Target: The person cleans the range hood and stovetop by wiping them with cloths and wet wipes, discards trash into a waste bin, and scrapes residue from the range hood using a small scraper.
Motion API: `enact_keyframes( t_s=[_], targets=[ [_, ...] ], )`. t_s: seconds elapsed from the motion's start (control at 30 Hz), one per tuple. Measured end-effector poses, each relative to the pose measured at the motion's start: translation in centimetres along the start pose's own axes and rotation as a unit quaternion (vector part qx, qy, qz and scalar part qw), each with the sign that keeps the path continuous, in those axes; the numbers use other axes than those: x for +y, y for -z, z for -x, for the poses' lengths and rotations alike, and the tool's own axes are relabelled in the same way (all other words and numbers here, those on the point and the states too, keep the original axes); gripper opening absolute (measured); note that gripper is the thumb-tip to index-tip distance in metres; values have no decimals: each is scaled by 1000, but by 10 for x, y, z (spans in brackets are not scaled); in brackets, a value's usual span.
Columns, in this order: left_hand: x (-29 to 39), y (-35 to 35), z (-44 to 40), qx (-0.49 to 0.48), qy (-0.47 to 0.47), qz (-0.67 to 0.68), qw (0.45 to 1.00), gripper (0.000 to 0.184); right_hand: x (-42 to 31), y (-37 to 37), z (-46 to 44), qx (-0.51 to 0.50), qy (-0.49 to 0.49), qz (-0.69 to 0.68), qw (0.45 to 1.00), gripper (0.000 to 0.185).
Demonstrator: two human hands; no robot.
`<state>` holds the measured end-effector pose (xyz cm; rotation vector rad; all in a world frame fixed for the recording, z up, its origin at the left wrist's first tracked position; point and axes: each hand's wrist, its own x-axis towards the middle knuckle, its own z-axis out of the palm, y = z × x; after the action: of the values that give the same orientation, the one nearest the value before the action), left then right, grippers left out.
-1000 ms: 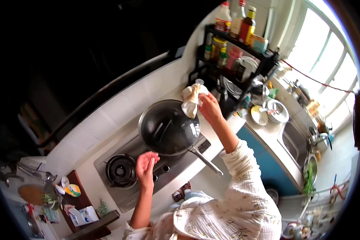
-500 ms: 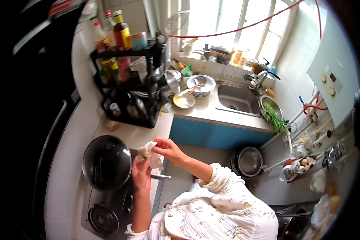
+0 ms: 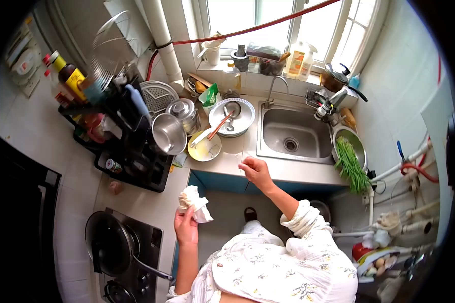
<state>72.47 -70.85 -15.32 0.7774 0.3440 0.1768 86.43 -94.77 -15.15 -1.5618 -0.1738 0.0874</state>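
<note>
The left hand (image 3: pixel 186 231) is holding a crumpled white bundle (image 3: pixel 201 208) to the left of the sink (image 3: pixel 308 129) and nearer the person than it. That grip is pinching the lower edge of the bundle between thumb and fingers; a brownish patch is showing on its left part, while its loose white folds are hanging out to the right. Whether it is paper or cloth, I cannot tell.

The right hand (image 3: pixel 258 172) is hovering just in front of the sink's near left corner, apart from the bundle. Its grip is curling inward, knuckles up; whether the fingertips are pressing together, I cannot tell. Behind it in view, the surface (image 3: pixel 235 152) is stretching along the left side of the sink.

On that surface, left of the sink, a white bowl (image 3: pixel 245 115) is carrying a ladle (image 3: pixel 232 107), and a yellow bowl (image 3: pixel 206 150) is sitting just beside it. Farther left of the sink, a steel pot (image 3: pixel 169 132) is leaning out by a black rack (image 3: pixel 154 175). Well to the left of the sink and nearer the person, a black pan (image 3: pixel 108 237) is resting on the stove (image 3: pixel 151 252). Right of the sink, green vegetables (image 3: pixel 350 164) are spilling over the rim of a metal bowl (image 3: pixel 349 135).
</note>
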Motion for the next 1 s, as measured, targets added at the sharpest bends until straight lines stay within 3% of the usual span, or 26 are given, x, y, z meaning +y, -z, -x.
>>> enact_keyframes(
  t_s=[0.2,0.5,1.0],
  targets=[
    [-41,-64,-50,50,-6,-12,999,26,58,77,-74,-66,-105,-13,992,22],
    [-37,-64,-93,101,-35,-30,994,31,103,45,-110,-156,-118,102,975,23],
    [-46,-36,-162,39,50,-44,997,33,154,62,-100,-2,-257,32,966,26]
  ],
)
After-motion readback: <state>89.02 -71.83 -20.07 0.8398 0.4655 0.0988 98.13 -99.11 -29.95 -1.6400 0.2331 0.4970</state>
